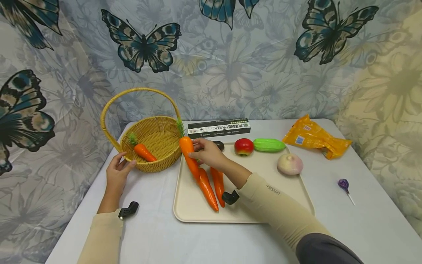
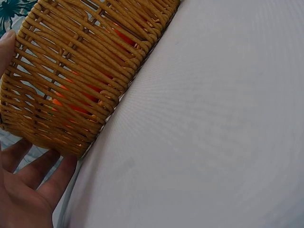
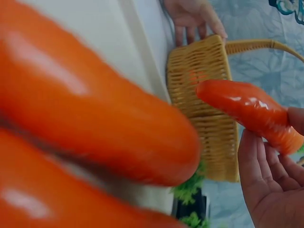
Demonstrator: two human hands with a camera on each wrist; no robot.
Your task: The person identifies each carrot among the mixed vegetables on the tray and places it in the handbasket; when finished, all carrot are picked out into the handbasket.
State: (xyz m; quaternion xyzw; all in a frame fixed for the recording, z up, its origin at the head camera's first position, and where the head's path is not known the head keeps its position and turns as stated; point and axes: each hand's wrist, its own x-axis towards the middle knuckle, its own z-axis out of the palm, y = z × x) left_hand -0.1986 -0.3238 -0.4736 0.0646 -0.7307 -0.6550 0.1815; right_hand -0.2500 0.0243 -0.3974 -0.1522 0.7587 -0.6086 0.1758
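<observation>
My right hand pinches an orange carrot with a green top near its thick end. The carrot tilts tip-down over the tray's left side, next to the basket. In the right wrist view, the thumb and fingers lie on opposite sides of the carrot. My left hand holds the yellow wicker basket at its front left, thumb by the rim and fingers against the woven side in the left wrist view. Inside the basket lies another carrot. Two more carrots rest on the tray below the right hand.
The cream tray also bears a red apple-like fruit, a green cucumber-like vegetable, a pinkish-white turnip and a dark item. Behind stands a pasta box. An orange packet and purple lollipop lie right.
</observation>
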